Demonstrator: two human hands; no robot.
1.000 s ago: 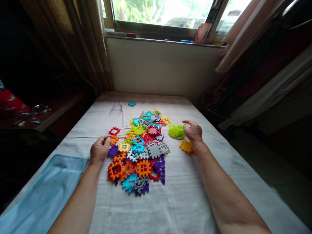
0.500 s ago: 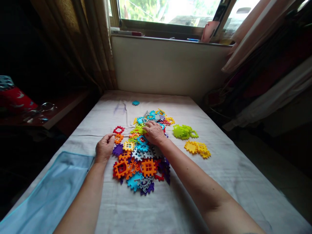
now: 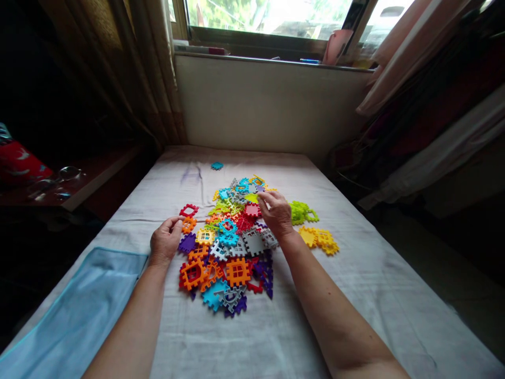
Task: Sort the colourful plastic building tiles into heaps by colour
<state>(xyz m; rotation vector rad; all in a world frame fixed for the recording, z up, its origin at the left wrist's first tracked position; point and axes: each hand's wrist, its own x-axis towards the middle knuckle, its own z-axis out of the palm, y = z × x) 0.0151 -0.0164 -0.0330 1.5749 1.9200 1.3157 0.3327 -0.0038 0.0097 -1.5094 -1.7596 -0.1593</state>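
A green tile is pinched between the fingertips and thumb of the right hand, above the far half of the pile; its near end is hidden by the fingers, so its full outline is hard to make out. The hand also covers part of the green group to its right, where overlapping tiles cannot be counted. Just nearer lie at least two yellow tiles.

The left hand has its fingers curled, thumb close to forefinger, at the edge of one orange tile; whether they grip it I cannot tell. One red frame lies just beyond it and one purple tile just nearer. The pile overlaps too much for a full count. One blue tile sits alone at the far end of the sheet.

Half a second ago the right hand was down among the pile's green pieces; now it has drawn back rightward with the tile. The left hand has stayed beside the orange one.

Farther out, the blue cloth is cut off at the left edge, and the glasses are dim in shadow.
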